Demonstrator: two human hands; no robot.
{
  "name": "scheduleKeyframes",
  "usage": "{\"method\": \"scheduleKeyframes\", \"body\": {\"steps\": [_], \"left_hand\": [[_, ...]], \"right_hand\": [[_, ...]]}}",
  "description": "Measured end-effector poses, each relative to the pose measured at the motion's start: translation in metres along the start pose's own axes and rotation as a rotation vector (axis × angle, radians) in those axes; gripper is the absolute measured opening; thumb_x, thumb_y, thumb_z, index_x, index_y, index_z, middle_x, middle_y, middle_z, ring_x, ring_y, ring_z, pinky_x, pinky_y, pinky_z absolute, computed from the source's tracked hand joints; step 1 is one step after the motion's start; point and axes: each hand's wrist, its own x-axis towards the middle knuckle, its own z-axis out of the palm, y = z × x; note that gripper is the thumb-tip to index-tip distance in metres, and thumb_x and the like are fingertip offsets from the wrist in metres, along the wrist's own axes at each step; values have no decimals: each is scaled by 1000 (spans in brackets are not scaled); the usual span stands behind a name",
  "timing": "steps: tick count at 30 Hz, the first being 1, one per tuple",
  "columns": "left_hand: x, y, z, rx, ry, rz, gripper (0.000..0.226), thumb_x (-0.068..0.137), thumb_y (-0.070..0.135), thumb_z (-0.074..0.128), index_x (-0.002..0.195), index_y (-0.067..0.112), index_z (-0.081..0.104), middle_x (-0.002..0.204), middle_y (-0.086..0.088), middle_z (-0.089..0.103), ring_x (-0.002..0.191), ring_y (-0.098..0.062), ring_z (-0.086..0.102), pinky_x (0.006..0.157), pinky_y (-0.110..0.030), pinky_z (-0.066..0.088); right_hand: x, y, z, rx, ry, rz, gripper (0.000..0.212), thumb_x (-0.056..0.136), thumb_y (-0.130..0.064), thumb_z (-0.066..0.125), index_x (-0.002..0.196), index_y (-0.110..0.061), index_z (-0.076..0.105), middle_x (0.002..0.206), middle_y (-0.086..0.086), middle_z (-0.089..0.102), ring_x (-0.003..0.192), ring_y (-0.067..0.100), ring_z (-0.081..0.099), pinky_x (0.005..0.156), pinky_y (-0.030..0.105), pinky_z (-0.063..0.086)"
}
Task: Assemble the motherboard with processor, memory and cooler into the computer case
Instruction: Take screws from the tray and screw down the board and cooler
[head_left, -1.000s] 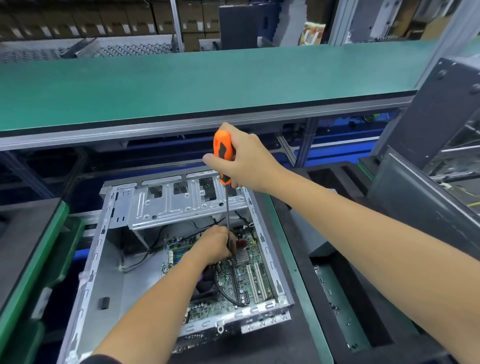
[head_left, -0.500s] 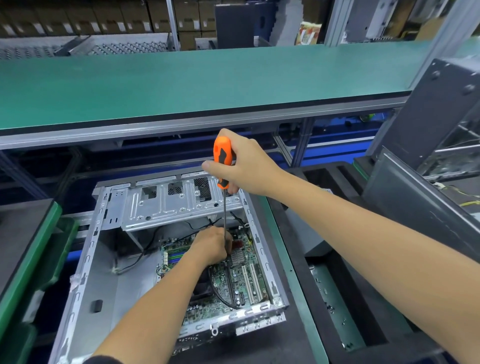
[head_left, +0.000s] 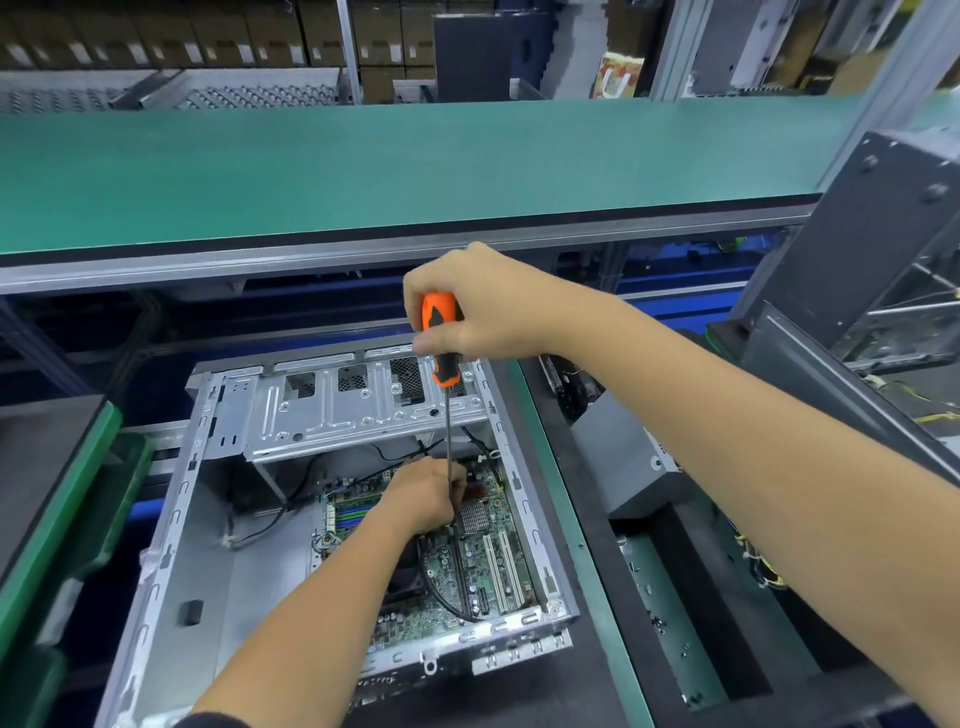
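An open silver computer case (head_left: 176, 519) lies below me on the bench. A green motherboard (head_left: 483, 566) sits inside it, on the right. My right hand (head_left: 483, 306) grips the orange-and-black handle of a long screwdriver (head_left: 440, 340), held upright over the case. Its thin shaft runs straight down to my left hand (head_left: 423, 499), which rests on the board with fingers curled around the shaft near the tip. The tip and the spot under it are hidden by my left hand. A black cooler (head_left: 402, 569) shows partly beside my left forearm.
A green conveyor shelf (head_left: 415, 166) spans the view above the case. A dark grey panel (head_left: 852, 244) leans at the right. Black foam trays (head_left: 727, 597) lie right of the case, one holding small screws. A green bin (head_left: 62, 519) stands at the left.
The view has shifted slightly. My right hand has turned on the screwdriver handle, with the shaft still upright. My left hand stays at the same spot on the board.
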Motion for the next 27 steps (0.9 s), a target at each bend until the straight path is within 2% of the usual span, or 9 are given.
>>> {"method": "scheduleKeyframes", "body": {"steps": [6, 10, 13, 15, 17, 20, 23, 25, 27], "left_hand": [[-3, -2, 1, -88, 20, -3, 29, 74, -2, 57, 76, 27, 56, 89, 5, 60, 83, -17, 58, 62, -27, 44], [-1, -3, 1, -141, 26, -20, 29, 75, -2, 57, 66, 25, 57, 85, 5, 60, 84, -17, 58, 63, -26, 43], [1, -5, 2, -203, -9, -36, 22, 76, 2, 62, 69, 22, 61, 85, 3, 63, 83, -17, 60, 65, -27, 47], [1, -14, 4, -368, -13, -24, 12, 74, 5, 70, 75, 16, 67, 86, 3, 65, 83, -15, 61, 68, -24, 46], [-3, -25, 1, -585, -1, -8, 11, 72, 7, 76, 79, 12, 69, 87, 6, 67, 85, -12, 61, 69, -21, 44], [-6, -34, -3, -749, 28, -15, 23, 74, 0, 68, 68, 23, 69, 87, 11, 70, 88, -13, 63, 73, -23, 49], [-5, -35, -2, -752, 69, -48, 37, 78, -4, 57, 56, 25, 64, 89, 2, 73, 92, -22, 64, 83, -35, 50], [-5, -33, -1, -667, 94, -46, 36, 80, -3, 53, 57, 22, 61, 89, -6, 71, 91, -25, 63, 82, -35, 50], [-4, -31, 1, -600, 104, -24, 33, 80, -1, 51, 57, 21, 58, 89, -10, 70, 86, -26, 62, 75, -33, 50]], "right_hand": [[13, -13, -2, -265, -113, 99, 40, 92, -48, 53, 78, -11, 57, 70, 5, 60, 67, 24, 58, 51, 30, 37], [17, -22, -14, -246, -339, 125, 31, 97, -28, 42, 104, -6, 64, 114, 8, 56, 85, 30, 62, 77, 43, 51], [19, -27, -15, -263, -304, 42, 22, 91, -12, 47, 97, -17, 67, 97, -1, 64, 85, 20, 59, 72, 36, 50], [20, -26, -10, -317, -215, 50, 18, 90, -15, 50, 82, -17, 66, 75, -1, 61, 71, 17, 53, 56, 29, 40], [22, -25, -5, -410, -156, 96, 29, 95, -25, 46, 70, -15, 55, 66, 1, 51, 61, 18, 45, 49, 27, 28], [23, -24, -3, -467, -196, 127, 33, 99, -36, 38, 74, -17, 49, 77, 2, 48, 65, 20, 47, 54, 31, 33], [19, -27, -12, -272, -352, 111, 11, 93, -19, 43, 99, -18, 52, 107, -1, 46, 81, 25, 55, 71, 40, 45], [19, -29, -14, -243, -351, 91, 19, 88, -7, 45, 98, -20, 54, 102, -3, 53, 78, 14, 53, 66, 34, 45], [19, -30, -9, -269, -267, 96, 10, 90, -13, 49, 86, -19, 57, 84, -1, 62, 69, 0, 46, 57, 30, 40]]}}
